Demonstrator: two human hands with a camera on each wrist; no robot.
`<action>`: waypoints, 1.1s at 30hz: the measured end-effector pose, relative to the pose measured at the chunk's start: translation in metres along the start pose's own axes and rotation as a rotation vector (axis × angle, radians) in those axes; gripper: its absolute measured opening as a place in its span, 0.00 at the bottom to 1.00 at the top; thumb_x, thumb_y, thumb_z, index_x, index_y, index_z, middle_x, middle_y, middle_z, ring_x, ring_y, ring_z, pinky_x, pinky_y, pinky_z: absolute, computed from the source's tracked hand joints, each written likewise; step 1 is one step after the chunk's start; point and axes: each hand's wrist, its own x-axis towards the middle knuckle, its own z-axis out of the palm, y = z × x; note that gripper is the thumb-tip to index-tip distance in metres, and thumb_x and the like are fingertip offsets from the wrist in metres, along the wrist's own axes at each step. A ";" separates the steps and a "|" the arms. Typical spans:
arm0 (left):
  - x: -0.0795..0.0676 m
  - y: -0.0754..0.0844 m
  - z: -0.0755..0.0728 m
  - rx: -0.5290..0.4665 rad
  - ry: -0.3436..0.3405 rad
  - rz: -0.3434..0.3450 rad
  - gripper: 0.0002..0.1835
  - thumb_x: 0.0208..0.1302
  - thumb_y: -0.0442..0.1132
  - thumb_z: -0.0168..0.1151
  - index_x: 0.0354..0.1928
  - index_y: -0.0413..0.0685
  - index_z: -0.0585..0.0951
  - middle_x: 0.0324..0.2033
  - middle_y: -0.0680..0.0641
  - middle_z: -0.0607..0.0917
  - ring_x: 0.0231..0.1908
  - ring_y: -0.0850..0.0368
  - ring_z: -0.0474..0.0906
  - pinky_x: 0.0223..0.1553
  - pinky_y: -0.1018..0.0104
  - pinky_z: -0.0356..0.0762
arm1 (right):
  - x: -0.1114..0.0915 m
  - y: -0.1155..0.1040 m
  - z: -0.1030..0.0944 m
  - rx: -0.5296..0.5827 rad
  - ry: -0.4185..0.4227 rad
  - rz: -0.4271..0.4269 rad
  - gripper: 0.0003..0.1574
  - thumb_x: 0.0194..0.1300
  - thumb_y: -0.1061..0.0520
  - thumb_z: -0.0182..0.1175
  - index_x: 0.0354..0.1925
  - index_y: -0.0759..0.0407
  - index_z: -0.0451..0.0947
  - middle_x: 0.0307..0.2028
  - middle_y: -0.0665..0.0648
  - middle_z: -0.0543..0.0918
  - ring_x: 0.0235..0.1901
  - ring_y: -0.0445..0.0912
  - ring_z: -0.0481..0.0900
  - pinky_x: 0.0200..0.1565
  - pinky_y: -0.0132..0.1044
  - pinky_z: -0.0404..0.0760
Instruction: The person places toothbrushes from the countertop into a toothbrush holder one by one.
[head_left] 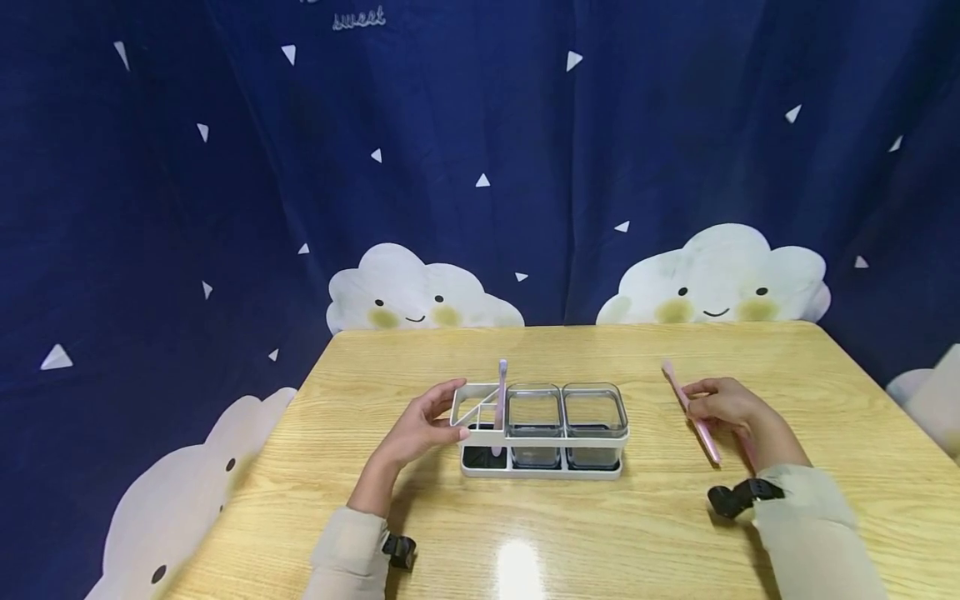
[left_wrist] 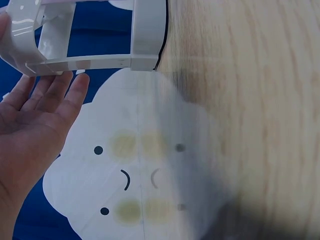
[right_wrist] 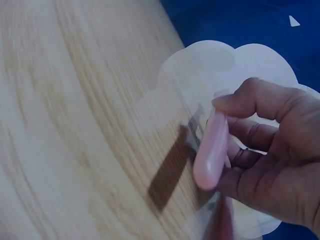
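Note:
At its left end, my left hand [head_left: 420,425] grips a white toothbrush holder [head_left: 547,473], thumb in front and fingers behind. The left wrist view shows these fingers against the holder's frame [left_wrist: 95,63]. A pale purple toothbrush [head_left: 502,392] stands upright in the holder's divided left section. Two clear cups [head_left: 534,408] sit side by side in its other sections. To the right, my right hand [head_left: 731,408] pinches a pink toothbrush [head_left: 703,433] between thumb and fingers, its handle end [right_wrist: 210,160] toward the wrist camera and its head pointing away.
Below the right hand is another pink item [right_wrist: 223,222], mostly hidden, whose kind I cannot tell. Everything stands on a light wooden table [head_left: 570,533]. Behind it hangs a dark blue curtain [head_left: 450,108] with clouds and white triangles.

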 end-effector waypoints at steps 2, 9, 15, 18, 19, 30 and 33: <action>0.000 0.000 0.000 0.003 -0.001 0.000 0.39 0.52 0.23 0.64 0.66 0.34 0.60 0.59 0.28 0.66 0.61 0.33 0.59 0.54 0.55 0.69 | -0.001 0.000 0.002 0.075 -0.007 -0.010 0.40 0.53 0.69 0.58 0.62 0.80 0.55 0.37 0.62 0.77 0.29 0.47 0.75 0.30 0.40 0.78; -0.001 0.001 0.000 0.021 0.013 0.000 0.39 0.52 0.23 0.65 0.66 0.35 0.61 0.57 0.32 0.70 0.60 0.33 0.60 0.55 0.52 0.68 | -0.003 -0.001 0.008 0.195 -0.003 -0.041 0.39 0.57 0.68 0.58 0.64 0.76 0.55 0.33 0.58 0.75 0.27 0.44 0.74 0.31 0.39 0.79; -0.001 0.001 -0.001 0.036 0.008 -0.010 0.39 0.52 0.25 0.66 0.67 0.36 0.61 0.58 0.30 0.68 0.61 0.35 0.60 0.57 0.50 0.65 | -0.007 -0.008 0.012 0.250 -0.021 -0.062 0.39 0.56 0.70 0.56 0.64 0.75 0.54 0.34 0.60 0.75 0.28 0.46 0.75 0.32 0.41 0.79; 0.000 0.002 0.000 0.056 0.006 -0.011 0.39 0.53 0.26 0.66 0.67 0.36 0.60 0.58 0.31 0.68 0.61 0.38 0.62 0.56 0.54 0.66 | -0.011 -0.011 0.014 0.287 -0.039 -0.075 0.38 0.57 0.71 0.55 0.64 0.74 0.53 0.33 0.61 0.77 0.27 0.47 0.76 0.32 0.41 0.79; 0.000 0.002 0.000 0.058 0.006 -0.010 0.39 0.53 0.26 0.66 0.67 0.35 0.60 0.58 0.31 0.69 0.60 0.39 0.62 0.56 0.55 0.67 | -0.012 -0.012 0.014 0.307 -0.043 -0.081 0.37 0.57 0.72 0.54 0.64 0.73 0.53 0.33 0.61 0.78 0.27 0.47 0.77 0.31 0.41 0.79; 0.000 -0.002 0.000 0.012 0.014 0.009 0.39 0.51 0.24 0.66 0.66 0.33 0.60 0.59 0.30 0.67 0.58 0.33 0.63 0.55 0.48 0.66 | -0.023 -0.035 0.021 0.430 -0.073 -0.190 0.26 0.60 0.74 0.49 0.53 0.54 0.66 0.30 0.57 0.76 0.27 0.47 0.77 0.29 0.39 0.78; 0.000 0.002 0.000 0.036 0.009 -0.001 0.39 0.51 0.25 0.66 0.66 0.33 0.60 0.59 0.31 0.68 0.59 0.33 0.62 0.56 0.48 0.65 | -0.027 -0.046 0.026 0.439 -0.073 -0.231 0.24 0.62 0.72 0.50 0.52 0.53 0.67 0.33 0.56 0.75 0.29 0.46 0.77 0.30 0.39 0.79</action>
